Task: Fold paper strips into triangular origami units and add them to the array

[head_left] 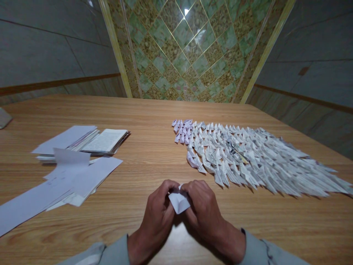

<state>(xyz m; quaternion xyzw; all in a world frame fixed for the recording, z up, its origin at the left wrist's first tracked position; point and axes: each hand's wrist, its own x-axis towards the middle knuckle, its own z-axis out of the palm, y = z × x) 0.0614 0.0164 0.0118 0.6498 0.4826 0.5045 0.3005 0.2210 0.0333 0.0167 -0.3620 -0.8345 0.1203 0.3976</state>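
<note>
Wooden table (pixel 146 117) bears rows of folded paper shapes (pixel 248 158)

Shapes crowd the right; loose sheets (pixel 68 184) and a paper stack (pixel 103 140) lie left. Nearer, the left hand (pixel 157 209) and right hand (pixel 205 206), fingers curled nearly closed, pinch a white folded paper (pixel 179 202) between them.

1. Before you spreads a wood-grain table (pixel 149 136), its far edge near a patterned panel (pixel 180 55) of green and brownish-gold diamonds.
2. You see bright glare spots (pixel 186 12) high on that panel.
3. Yellowish trim (pixel 117 51) borders it on both sides.
4. To your left stands a grey wall (pixel 49 40) with a brown strip (pixel 60 81); to your right, a similar wall (pixel 320 44) bearing a small brown patch (pixel 303 71).
5. At your far left, a pale object (pixel 4 118), cut off by the view's edge, sits on the table.
</note>
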